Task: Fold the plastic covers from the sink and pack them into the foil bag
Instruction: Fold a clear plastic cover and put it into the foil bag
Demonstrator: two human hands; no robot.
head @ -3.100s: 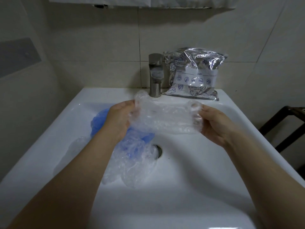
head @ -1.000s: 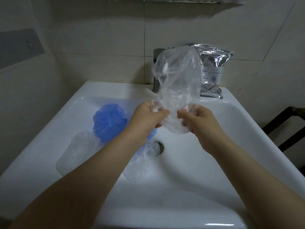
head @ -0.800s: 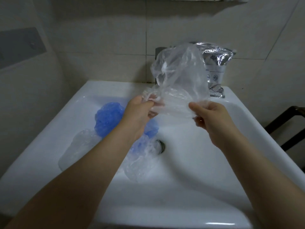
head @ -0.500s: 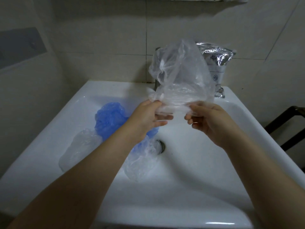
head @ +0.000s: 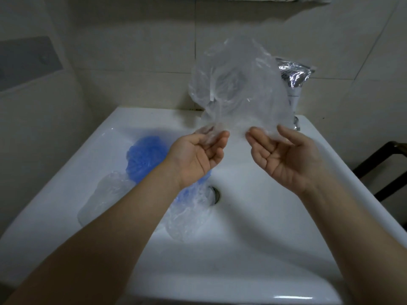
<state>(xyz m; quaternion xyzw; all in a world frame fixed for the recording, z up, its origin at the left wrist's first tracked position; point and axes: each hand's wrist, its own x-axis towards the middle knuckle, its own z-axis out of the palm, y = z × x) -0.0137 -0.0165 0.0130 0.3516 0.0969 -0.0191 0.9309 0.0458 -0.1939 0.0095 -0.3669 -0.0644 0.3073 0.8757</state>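
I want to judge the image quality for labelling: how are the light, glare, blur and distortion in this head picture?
Head view: dim, soft light; small glare on the sink front rim and the foil bag; the raised clear cover looks smeared, likely motion blur; wide-angle bending curves the tile lines and sink edges; both forearms cast soft shadows in the basin.
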